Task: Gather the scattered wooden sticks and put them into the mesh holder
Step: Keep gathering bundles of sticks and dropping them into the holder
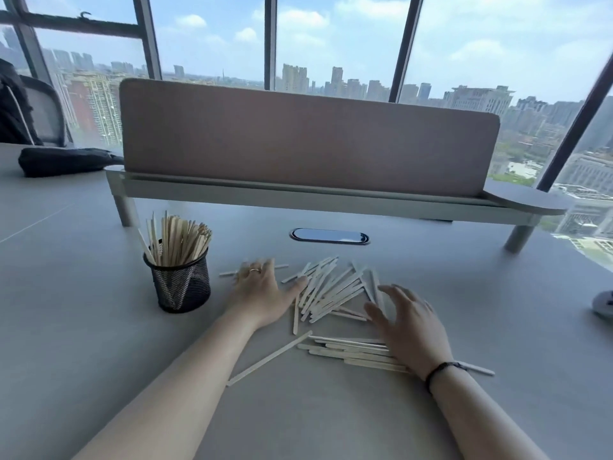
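A black mesh holder (181, 283) stands left of centre on the grey table, with several wooden sticks upright in it. A loose pile of pale wooden sticks (333, 288) lies to its right. My left hand (262, 290) lies flat on the table at the pile's left edge, fingers spread over a few stray sticks. My right hand (409, 322) hovers at the pile's right edge with relaxed, slightly bent fingers, holding nothing. A second flat group of sticks (351, 351) lies nearer to me, partly under my right wrist. One single stick (268, 358) lies diagonally beside it.
A pink divider screen on a raised shelf (308, 194) crosses the table behind the sticks. A cable slot (329, 235) sits in the table just beyond the pile. A dark pouch (66, 161) lies far left, and a round grey object (604, 303) at the right edge.
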`<action>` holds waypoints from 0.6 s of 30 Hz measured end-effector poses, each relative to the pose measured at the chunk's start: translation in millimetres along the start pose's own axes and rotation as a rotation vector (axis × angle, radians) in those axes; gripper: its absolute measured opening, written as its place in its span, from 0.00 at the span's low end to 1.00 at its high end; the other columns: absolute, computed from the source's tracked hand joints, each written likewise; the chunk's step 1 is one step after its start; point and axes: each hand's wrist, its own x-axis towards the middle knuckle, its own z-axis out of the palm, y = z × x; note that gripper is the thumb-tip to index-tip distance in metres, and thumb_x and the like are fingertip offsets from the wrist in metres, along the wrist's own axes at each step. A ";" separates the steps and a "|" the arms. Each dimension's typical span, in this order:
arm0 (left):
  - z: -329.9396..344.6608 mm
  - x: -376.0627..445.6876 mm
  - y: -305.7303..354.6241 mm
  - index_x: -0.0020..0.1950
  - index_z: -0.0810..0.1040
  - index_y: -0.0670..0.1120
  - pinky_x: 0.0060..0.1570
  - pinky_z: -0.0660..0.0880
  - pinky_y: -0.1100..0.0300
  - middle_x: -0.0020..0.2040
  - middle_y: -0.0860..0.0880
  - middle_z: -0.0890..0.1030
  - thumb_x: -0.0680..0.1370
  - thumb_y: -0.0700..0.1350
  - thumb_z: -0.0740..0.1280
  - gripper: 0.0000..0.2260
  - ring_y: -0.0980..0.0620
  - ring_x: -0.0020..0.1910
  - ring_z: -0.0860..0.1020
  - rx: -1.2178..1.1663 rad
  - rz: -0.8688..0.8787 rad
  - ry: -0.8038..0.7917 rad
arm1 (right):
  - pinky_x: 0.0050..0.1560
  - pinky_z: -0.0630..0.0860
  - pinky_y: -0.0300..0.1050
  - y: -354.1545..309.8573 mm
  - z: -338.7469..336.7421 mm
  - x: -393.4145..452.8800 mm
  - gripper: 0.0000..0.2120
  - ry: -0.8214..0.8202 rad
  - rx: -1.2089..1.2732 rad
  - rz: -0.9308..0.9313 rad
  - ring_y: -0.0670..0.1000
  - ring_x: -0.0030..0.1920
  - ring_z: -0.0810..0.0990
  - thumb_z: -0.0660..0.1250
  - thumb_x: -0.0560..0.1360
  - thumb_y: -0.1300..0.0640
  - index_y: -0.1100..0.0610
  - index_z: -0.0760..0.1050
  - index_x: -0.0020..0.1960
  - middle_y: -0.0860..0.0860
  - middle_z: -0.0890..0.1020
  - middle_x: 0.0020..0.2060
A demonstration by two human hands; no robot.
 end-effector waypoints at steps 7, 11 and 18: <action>-1.2 11.7 22.8 0.81 0.54 0.47 0.77 0.51 0.44 0.81 0.47 0.59 0.68 0.80 0.48 0.51 0.45 0.79 0.56 0.044 -0.023 -0.020 | 0.68 0.65 0.49 -6.1 13.8 7.2 0.28 -0.072 -0.049 -0.055 0.50 0.68 0.71 0.52 0.76 0.31 0.46 0.71 0.67 0.46 0.77 0.65; 1.2 9.1 44.3 0.81 0.55 0.52 0.76 0.50 0.45 0.79 0.51 0.63 0.71 0.78 0.50 0.45 0.44 0.79 0.56 0.045 0.077 -0.052 | 0.58 0.68 0.49 -7.8 14.8 9.5 0.26 -0.032 -0.073 -0.073 0.52 0.59 0.77 0.52 0.76 0.30 0.49 0.75 0.55 0.46 0.82 0.53; 6.0 8.8 87.8 0.81 0.50 0.55 0.71 0.62 0.43 0.79 0.51 0.63 0.66 0.81 0.50 0.49 0.45 0.78 0.57 0.116 0.220 -0.174 | 0.53 0.70 0.49 -4.1 17.6 10.3 0.22 0.065 0.051 -0.107 0.55 0.50 0.80 0.50 0.78 0.37 0.47 0.78 0.56 0.48 0.86 0.44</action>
